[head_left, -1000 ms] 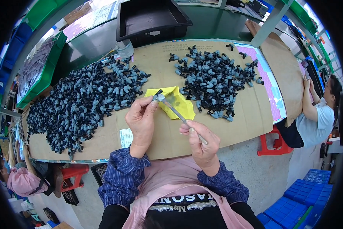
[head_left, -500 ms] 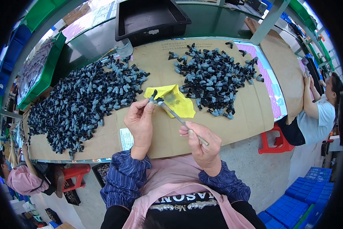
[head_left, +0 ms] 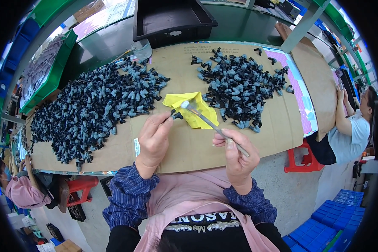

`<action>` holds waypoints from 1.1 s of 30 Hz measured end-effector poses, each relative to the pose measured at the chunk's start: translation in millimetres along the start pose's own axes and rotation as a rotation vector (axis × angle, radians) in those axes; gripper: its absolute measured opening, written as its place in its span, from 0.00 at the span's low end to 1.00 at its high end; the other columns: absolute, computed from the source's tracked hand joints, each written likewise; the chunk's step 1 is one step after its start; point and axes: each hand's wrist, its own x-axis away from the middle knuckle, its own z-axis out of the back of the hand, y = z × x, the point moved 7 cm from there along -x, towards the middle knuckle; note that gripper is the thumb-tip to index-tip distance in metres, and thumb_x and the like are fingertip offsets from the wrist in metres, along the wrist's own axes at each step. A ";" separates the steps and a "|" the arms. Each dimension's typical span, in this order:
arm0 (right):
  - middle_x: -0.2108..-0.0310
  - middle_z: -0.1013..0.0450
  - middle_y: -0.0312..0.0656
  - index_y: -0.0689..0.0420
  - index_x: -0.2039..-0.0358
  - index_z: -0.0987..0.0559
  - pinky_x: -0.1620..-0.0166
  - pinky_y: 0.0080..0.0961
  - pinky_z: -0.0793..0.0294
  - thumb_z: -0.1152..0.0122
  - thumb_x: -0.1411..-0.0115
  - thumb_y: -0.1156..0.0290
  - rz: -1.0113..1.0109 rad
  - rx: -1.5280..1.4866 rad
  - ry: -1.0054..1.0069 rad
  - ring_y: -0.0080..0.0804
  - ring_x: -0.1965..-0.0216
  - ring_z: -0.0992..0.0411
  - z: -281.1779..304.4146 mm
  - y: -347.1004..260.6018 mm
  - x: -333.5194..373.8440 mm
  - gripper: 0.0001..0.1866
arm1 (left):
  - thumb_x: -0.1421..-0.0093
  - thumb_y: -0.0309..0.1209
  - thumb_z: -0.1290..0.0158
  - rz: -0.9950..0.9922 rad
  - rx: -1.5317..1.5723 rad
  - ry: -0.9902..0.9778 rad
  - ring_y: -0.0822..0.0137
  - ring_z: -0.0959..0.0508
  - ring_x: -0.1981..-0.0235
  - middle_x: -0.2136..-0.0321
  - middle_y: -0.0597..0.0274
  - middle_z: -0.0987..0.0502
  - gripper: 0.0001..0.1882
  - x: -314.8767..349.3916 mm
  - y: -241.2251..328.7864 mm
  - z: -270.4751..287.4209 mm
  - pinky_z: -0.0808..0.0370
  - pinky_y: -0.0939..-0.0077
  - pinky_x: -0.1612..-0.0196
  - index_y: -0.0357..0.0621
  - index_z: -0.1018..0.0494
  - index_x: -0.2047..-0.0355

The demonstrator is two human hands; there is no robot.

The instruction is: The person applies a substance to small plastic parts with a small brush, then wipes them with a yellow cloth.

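Between the thumb and fingers of my left hand point(head_left: 154, 136) is a small black-and-grey Y-shaped part point(head_left: 176, 114), its black ends pointing away from me. My right hand point(head_left: 236, 153) grips a thin-handled brush point(head_left: 210, 122) with a pale tip. That tip is over a yellow cloth point(head_left: 199, 116), which lies crumpled on the cardboard and has a dark stain. A large heap of similar parts point(head_left: 96, 105) spreads to the left of the cloth. A smaller pile of them point(head_left: 237, 84) lies to its right.
Behind the cardboard sheet point(head_left: 176, 75) stands a black plastic bin point(head_left: 174, 35), with a clear cup point(head_left: 142, 49) near its left corner. A person point(head_left: 350, 126) sits at the right; another person point(head_left: 27, 185) is at the left. A red stool point(head_left: 304, 157) is near the table's right end.
The brush tip has drawn away from the held part and moved over the cloth. My right hand shifted right, and the part has turned in my left fingers.
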 end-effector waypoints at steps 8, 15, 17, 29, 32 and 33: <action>0.66 0.19 0.50 0.69 0.55 0.20 0.61 0.27 0.18 0.46 0.40 0.86 0.074 0.126 -0.169 0.34 0.66 0.18 -10.6 -5.7 2.8 0.13 | 0.52 0.13 0.41 -0.033 -0.039 -0.011 0.52 0.18 0.62 0.60 0.49 0.19 0.15 1.5 -4.0 3.8 0.18 0.65 0.60 0.34 0.21 0.62; 0.68 0.19 0.49 0.68 0.57 0.20 0.62 0.26 0.19 0.45 0.40 0.86 -0.006 0.065 -0.188 0.34 0.67 0.18 -21.4 -1.1 -9.6 0.12 | 0.52 0.13 0.40 -0.126 -0.011 -0.052 0.52 0.17 0.63 0.60 0.48 0.19 0.15 -0.5 2.6 7.0 0.18 0.67 0.62 0.34 0.21 0.62; 0.67 0.19 0.49 0.68 0.57 0.20 0.62 0.26 0.19 0.45 0.40 0.86 0.016 0.083 -0.200 0.34 0.67 0.18 -18.5 -2.2 -11.6 0.12 | 0.51 0.14 0.40 -0.070 -0.030 -0.049 0.52 0.17 0.64 0.61 0.49 0.19 0.14 1.7 -3.9 10.5 0.18 0.67 0.63 0.34 0.21 0.62; 0.68 0.20 0.49 0.67 0.57 0.20 0.63 0.28 0.20 0.43 0.42 0.86 0.015 0.078 -0.239 0.36 0.69 0.19 -33.0 9.7 -8.4 0.12 | 0.42 0.20 0.35 0.665 0.293 0.075 0.67 0.17 0.69 0.66 0.54 0.17 0.09 37.6 -58.2 4.3 0.20 0.77 0.66 0.35 0.21 0.62; 0.68 0.20 0.48 0.67 0.58 0.20 0.64 0.28 0.20 0.43 0.43 0.86 -0.006 0.050 -0.216 0.37 0.69 0.19 -32.0 13.7 -10.0 0.12 | 0.42 0.21 0.35 0.744 0.349 0.082 0.69 0.18 0.70 0.67 0.55 0.18 0.09 42.0 -65.3 2.1 0.21 0.79 0.66 0.34 0.21 0.62; 0.68 0.20 0.48 0.67 0.58 0.20 0.64 0.28 0.20 0.42 0.43 0.86 0.001 0.036 -0.193 0.37 0.69 0.19 -30.5 12.7 -12.1 0.11 | 0.42 0.20 0.35 0.702 0.318 0.070 0.69 0.18 0.70 0.68 0.55 0.18 0.08 35.6 -63.0 2.3 0.21 0.79 0.66 0.34 0.21 0.62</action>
